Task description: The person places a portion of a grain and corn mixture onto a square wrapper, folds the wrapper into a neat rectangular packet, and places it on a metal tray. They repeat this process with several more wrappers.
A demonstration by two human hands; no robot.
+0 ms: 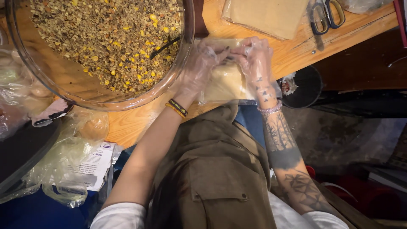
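Pastry sheet (227, 82) on wooden table (292, 51), pinched by fingers of both gloved hands, left hand (198, 70), right hand (256, 63).

Big glass bowl (99, 55) of grain mix crowding left hand (197, 70), blocking leftward passage. Black utensil (164, 46) lying inside bowl near rim. Scissors (325, 15) and wrapper stack (267, 15) occupying far worktop (296, 53). Bare wood strip staying open right of right hand (256, 63). Worktop edge dropping off right; plastic bags (72, 161) cluttering near left.
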